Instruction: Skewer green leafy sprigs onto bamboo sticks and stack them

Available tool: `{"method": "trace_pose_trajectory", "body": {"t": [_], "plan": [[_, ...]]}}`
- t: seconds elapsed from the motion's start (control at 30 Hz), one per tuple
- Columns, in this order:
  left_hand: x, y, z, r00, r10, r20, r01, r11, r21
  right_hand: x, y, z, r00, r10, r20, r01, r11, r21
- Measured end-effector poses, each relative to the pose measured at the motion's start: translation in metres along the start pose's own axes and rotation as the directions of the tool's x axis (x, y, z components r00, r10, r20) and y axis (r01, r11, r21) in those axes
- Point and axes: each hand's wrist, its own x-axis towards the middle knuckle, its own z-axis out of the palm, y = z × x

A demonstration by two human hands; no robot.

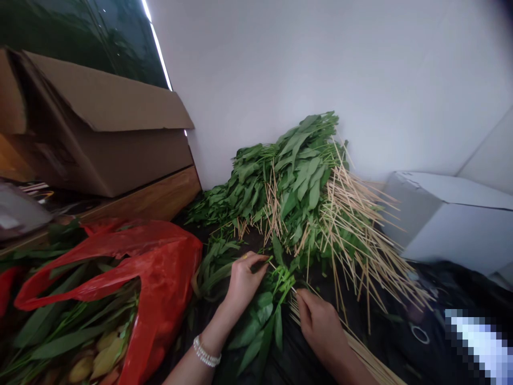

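My left hand pinches a small bunch of green leafy stems near its top, fingers closed round the stalks. My right hand is closed on a thin bamboo skewer whose tip meets the same bunch. Under my right wrist lies a loose bundle of bare skewers. Just beyond both hands rises a big heap of greens threaded on skewers, their wooden ends fanning out to the right.
A red plastic bag holding leaves and yellowish pieces sits at the left. A cardboard box rests on a wooden ledge behind it. A white box stands at the right against the white wall. Black sheeting covers the surface.
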Motion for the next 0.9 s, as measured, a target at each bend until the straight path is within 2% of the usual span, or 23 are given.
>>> {"method": "trace_pose_trajectory", "body": {"t": [0.27, 0.63, 0.8, 0.9], "plan": [[0.0011, -0.0033, -0.0020, 0.998, -0.065, 0.001, 0.065, 0.997, -0.039, 0.0008, -0.0007, -0.0040, 1.000, 0.015, -0.025, -0.014, 1.000, 0.026], [-0.0014, -0.0020, -0.0004, 0.998, 0.026, 0.055, -0.032, 0.992, 0.123, 0.0007, 0.0035, -0.0001, 0.997, -0.047, -0.066, 0.044, 0.998, -0.052], [-0.0052, 0.0027, 0.0044, 0.989, 0.049, 0.141, -0.059, 0.996, 0.067, 0.0016, -0.0005, -0.0015, 0.998, -0.017, -0.063, 0.014, 0.999, -0.047], [-0.0032, 0.0044, 0.0023, 0.986, -0.005, 0.164, 0.011, 0.999, -0.032, 0.0018, -0.0028, -0.0040, 0.998, -0.002, -0.057, 0.000, 0.999, -0.035]]}}
